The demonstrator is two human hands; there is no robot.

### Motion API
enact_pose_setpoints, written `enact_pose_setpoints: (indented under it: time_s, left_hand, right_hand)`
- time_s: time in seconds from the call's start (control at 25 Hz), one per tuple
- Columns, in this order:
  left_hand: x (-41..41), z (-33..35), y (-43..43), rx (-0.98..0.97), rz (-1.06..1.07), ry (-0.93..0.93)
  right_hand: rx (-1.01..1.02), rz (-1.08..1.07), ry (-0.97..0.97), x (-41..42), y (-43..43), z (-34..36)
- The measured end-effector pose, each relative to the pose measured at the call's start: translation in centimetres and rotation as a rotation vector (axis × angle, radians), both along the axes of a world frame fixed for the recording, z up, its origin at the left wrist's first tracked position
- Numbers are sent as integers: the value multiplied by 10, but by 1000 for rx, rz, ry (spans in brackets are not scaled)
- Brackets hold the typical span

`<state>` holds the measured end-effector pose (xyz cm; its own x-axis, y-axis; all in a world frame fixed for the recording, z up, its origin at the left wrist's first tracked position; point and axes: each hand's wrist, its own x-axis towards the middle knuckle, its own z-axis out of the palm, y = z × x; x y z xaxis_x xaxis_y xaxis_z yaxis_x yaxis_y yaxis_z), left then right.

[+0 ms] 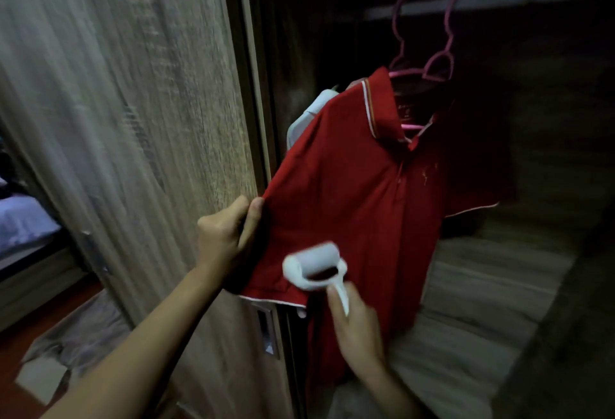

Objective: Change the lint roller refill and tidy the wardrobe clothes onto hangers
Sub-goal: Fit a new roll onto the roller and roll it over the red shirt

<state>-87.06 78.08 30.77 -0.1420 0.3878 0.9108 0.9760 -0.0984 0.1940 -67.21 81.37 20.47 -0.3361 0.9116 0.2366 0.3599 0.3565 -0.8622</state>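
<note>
A red polo shirt [352, 192] hangs on a pink hanger [416, 69] from the wardrobe rail [499, 2]. My left hand [229, 232] pinches the shirt's left sleeve and pulls it out sideways. My right hand [356, 328] grips the white handle of a lint roller [314, 265], whose white roll rests against the lower part of the stretched sleeve. A second pink hanger [442, 59] hangs just behind on the same rail. A pale garment [306, 115] shows behind the shirt's shoulder.
The wooden wardrobe door [133, 119] stands at the left with a metal recessed handle [266, 332]. Light wooden shelf boards [482, 285] lie inside the dark wardrobe at lower right. A bed with a bluish sheet [20, 222] and crumpled cloth on the floor [76, 345] are at far left.
</note>
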Motion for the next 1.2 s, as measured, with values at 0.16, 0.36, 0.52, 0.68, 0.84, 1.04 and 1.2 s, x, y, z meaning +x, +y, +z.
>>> enact_pose_setpoints:
  time_s: [0.16,0.36,0.52,0.68,0.84,1.04,1.2]
  left_hand:
    - [1,1,2,10,13,-12]
    - [7,0,3,34,18,-87]
    - [9,-1,4,43,34,-102]
    - [8,-1,4,51,60,-86]
    - [11,-3,6,89,105,-72]
    - [10,-1,6,85,70,-42]
    - [9,-2,5,68,78,-26]
  right_hand:
    - [171,-95,144,-1,35,38]
    - [375,-220,197,3,86,86]
    - [-34,-72,-162,24,51,-57]
    - [72,-158,-40,25,66,-34]
    - [389,-164,269,5,101,75]
    - [141,-154,-43,0,88,-60]
    - [-106,-133,-145,10,82,-110]
